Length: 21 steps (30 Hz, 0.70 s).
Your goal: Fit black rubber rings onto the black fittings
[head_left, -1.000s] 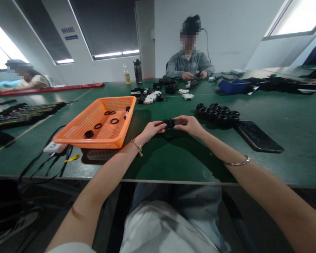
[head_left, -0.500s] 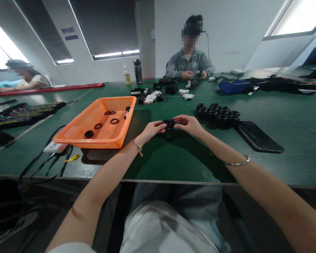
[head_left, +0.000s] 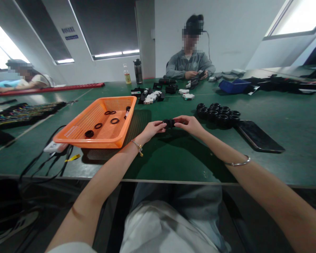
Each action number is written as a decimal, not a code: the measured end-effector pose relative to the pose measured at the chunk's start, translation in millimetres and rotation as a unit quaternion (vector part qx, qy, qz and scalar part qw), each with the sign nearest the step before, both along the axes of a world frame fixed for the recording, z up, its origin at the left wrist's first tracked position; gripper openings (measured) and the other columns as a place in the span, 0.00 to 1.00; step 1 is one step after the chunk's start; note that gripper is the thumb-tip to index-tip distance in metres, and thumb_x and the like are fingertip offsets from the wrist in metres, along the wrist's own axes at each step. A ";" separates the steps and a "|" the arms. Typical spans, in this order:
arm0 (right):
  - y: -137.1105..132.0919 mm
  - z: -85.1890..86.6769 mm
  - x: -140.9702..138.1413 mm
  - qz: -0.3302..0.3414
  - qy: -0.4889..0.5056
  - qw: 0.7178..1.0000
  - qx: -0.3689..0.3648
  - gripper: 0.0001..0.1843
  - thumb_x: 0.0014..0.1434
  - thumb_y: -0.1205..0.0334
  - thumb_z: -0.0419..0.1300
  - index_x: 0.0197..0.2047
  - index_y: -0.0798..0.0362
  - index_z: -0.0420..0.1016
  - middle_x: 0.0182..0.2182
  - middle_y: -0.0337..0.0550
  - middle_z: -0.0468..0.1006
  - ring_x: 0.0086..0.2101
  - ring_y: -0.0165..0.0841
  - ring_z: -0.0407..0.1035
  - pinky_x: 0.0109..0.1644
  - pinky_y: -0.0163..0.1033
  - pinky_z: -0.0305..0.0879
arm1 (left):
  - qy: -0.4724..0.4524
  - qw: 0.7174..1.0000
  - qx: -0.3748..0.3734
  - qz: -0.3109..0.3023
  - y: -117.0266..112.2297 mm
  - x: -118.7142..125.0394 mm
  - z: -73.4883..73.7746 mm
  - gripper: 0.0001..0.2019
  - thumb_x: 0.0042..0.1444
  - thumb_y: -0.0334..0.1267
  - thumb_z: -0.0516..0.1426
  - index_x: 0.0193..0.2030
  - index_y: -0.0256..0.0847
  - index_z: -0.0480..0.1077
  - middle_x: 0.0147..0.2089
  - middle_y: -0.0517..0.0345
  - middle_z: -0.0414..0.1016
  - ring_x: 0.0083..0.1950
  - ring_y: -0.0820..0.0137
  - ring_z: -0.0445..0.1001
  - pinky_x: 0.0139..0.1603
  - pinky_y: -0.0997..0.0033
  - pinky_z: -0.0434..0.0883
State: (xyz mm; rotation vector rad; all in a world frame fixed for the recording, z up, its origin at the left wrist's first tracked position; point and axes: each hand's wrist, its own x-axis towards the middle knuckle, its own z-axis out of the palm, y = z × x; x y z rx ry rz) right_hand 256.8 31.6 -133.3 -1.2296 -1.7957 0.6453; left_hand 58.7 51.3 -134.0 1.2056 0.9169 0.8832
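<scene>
Between my hands, a little above the green table (head_left: pixel 158 161), is a small black cylindrical part (head_left: pixel 169 123) with a ridged outline; its exact kind is too small to make out. My left hand (head_left: pixel 153 130) pinches its left end with thumb and fingers. At its right end, my right hand (head_left: pixel 188 124) grips it with thumb and fingertips. An orange plastic basket (head_left: pixel 94 143) to the left holds several black rings (head_left: pixel 114 121) and a thicker black ring-shaped piece (head_left: pixel 89 134). Several black round parts (head_left: pixel 218 113) are grouped to the right of my right hand.
A smartphone (head_left: pixel 260 136) lies at right. Black and white pieces (head_left: pixel 152 96) are scattered farther back, near a bottle (head_left: pixel 126 74) and a dark flask (head_left: pixel 138 71). A co-worker (head_left: pixel 189 65) sits opposite. Cables and a white power strip (head_left: pixel 55 147) lie by the basket.
My hands and the black part stay almost in place, with only a slight shift of the right fingers. Across the table, the co-worker's hands have moved closer together.
</scene>
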 end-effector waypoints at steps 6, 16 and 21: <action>-1.8 2.5 1.1 -0.002 -0.029 0.999 0.033 0.20 0.44 0.54 0.65 0.41 0.53 0.79 0.37 0.46 0.80 0.33 0.36 0.71 0.35 0.40 0.67 | -0.006 1.000 -0.007 -0.007 0.7 -0.5 0.9 0.08 0.52 0.30 0.60 0.40 0.29 0.72 0.30 0.59 0.73 0.28 0.82 0.70 0.47 0.71 0.70; 0.2 1.0 0.1 -0.007 -0.020 1.000 0.016 0.21 0.44 0.54 0.66 0.41 0.54 0.78 0.34 0.45 0.81 0.32 0.35 0.71 0.37 0.40 0.67 | -0.005 1.000 0.013 -0.024 3.7 -1.9 -4.7 0.11 0.49 0.32 0.62 0.40 0.29 0.72 0.32 0.59 0.73 0.29 0.82 0.69 0.45 0.71 0.69; 1.3 -1.4 0.2 -0.005 0.010 1.000 0.014 0.23 0.43 0.55 0.66 0.43 0.54 0.77 0.32 0.44 0.81 0.31 0.34 0.71 0.36 0.40 0.67 | -0.001 1.000 0.010 -0.015 3.3 -1.4 -4.2 0.10 0.49 0.31 0.62 0.39 0.30 0.72 0.31 0.60 0.72 0.29 0.82 0.70 0.44 0.72 0.69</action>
